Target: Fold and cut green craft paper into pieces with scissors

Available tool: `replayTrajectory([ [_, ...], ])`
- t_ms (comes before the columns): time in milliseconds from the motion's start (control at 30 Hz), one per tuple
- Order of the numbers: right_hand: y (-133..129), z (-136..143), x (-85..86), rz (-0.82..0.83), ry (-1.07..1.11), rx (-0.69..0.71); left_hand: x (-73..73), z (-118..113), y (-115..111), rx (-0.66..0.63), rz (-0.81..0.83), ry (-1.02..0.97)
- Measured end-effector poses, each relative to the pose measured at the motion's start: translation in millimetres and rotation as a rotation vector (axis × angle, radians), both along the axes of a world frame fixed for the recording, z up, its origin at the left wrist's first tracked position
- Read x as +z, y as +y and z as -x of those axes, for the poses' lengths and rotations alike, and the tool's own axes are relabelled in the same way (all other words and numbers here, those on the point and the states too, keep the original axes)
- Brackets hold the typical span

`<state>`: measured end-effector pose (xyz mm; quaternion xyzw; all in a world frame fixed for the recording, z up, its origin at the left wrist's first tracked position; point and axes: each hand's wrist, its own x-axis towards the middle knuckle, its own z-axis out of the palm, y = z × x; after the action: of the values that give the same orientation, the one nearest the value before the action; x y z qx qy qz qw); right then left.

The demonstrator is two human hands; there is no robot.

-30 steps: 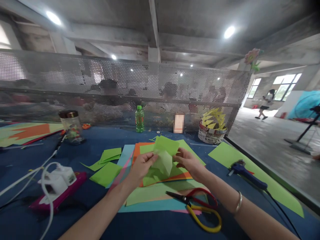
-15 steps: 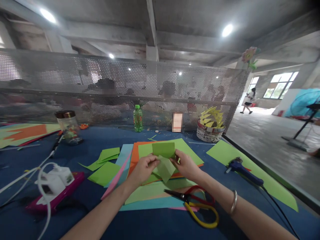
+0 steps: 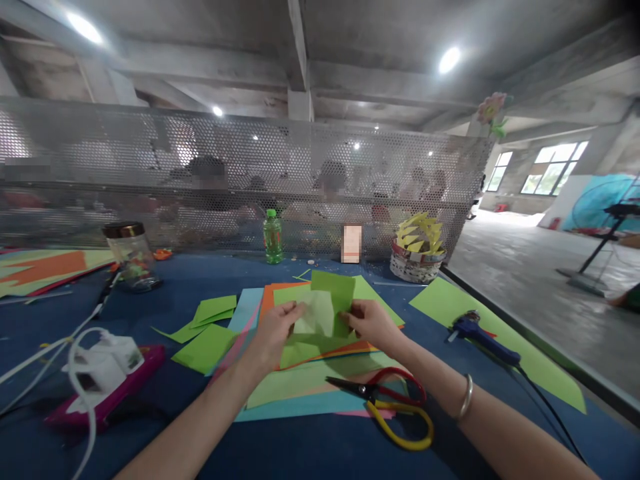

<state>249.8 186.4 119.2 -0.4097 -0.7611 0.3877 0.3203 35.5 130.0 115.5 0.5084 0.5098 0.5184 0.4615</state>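
Over a stack of coloured paper sheets (image 3: 385,303), my two hands hold pieces of green paper. My left hand (image 3: 280,327) pinches a pale green piece of paper (image 3: 315,312) by its left edge. My right hand (image 3: 370,323) grips a darker green piece of paper (image 3: 340,288), which stands behind and beside the pale one. The two pieces overlap, and I cannot tell whether they are joined. Just below my right hand lie scissors (image 3: 367,390) with red and yellow handles, their blades closed. Cut green squares (image 3: 205,348) rest left of the stack.
A purple power strip (image 3: 135,383) with white plugs and cables sits at left, near a glass jar (image 3: 133,257). Behind the stack stand a green bottle (image 3: 273,239) and a woven basket (image 3: 416,265). On the right, a blue glue gun (image 3: 487,340) lies on a green sheet (image 3: 555,380).
The pale green paper has turned from a tilted, pointed shape to a flatter one, beside the darker piece. The darker piece now shows taller. My view has shifted slightly.
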Motion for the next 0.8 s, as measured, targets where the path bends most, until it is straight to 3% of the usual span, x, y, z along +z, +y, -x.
replayTrajectory([
  [267,1.6,-1.2,3.6,0.220,0.111,0.017,7.1,5.8,-2.9,0.048,0.094,-0.265],
  [600,-6.4,2.4,5.9,0.312,0.137,0.039,0.6,-9.0,-1.3,0.236,0.034,-0.199],
  [800,-8.7,4.4,6.9,0.300,0.137,0.052,-4.4,-9.6,0.1,0.198,0.071,-0.210],
])
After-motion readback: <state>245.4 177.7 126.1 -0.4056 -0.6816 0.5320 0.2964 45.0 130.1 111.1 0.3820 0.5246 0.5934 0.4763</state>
